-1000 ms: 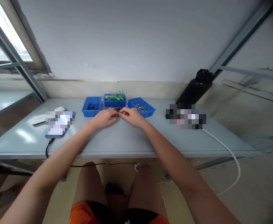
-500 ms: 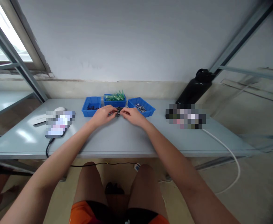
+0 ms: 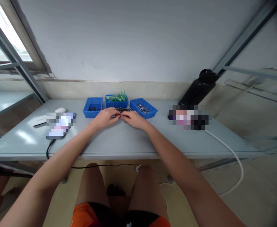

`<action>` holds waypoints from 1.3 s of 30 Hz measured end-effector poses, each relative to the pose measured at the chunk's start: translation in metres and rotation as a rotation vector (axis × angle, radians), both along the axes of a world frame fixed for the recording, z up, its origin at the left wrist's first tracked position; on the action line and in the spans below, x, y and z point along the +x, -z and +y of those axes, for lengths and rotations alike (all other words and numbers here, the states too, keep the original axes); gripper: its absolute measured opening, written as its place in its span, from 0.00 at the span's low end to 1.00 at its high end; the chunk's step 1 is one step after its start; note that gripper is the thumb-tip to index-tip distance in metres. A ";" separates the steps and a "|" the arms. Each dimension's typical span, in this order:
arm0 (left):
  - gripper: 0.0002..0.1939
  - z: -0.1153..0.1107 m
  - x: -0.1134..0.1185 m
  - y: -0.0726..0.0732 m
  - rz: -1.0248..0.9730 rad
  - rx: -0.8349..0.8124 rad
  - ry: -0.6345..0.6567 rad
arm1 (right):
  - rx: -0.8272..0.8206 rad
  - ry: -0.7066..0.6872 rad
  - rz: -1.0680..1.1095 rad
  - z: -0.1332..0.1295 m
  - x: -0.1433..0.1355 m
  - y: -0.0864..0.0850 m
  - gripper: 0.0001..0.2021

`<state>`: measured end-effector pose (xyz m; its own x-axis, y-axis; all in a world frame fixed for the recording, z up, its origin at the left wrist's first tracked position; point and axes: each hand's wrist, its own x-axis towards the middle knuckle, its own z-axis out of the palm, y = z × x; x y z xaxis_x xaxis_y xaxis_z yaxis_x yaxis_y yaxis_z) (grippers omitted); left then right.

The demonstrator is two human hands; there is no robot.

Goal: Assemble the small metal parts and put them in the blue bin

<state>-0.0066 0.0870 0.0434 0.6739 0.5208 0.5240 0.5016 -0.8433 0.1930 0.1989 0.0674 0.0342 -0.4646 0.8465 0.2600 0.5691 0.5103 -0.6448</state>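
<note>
On your grey table (image 3: pixel 121 142), three blue plastic bins (image 3: pixel 91 114) stand behind your left hand (image 3: pixel 105 118) and right hand (image 3: pixel 135 119). Both hands' fingertips pinch closely together, their grip indistinct, beside the small metallic pieces (image 3: pixel 123 109): probably light, stiff, slippery; best pinched mid-length.

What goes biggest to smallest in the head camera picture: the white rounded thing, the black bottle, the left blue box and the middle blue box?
1. Black bottle
2. Left blue box and middle blue box: too alike to rank
3. White rounded thing, clearly smallest
</note>
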 end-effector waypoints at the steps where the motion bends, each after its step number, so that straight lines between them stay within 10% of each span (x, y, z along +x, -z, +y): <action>1: 0.10 0.000 0.000 0.000 0.000 0.002 0.001 | 0.001 -0.006 0.000 0.000 0.000 0.000 0.12; 13: 0.09 0.003 -0.001 -0.001 -0.032 -0.016 -0.150 | 0.162 0.135 0.070 0.000 0.001 -0.005 0.13; 39: 0.10 0.000 0.001 0.000 -0.114 0.055 0.059 | 0.077 -0.003 0.079 0.000 -0.001 0.000 0.11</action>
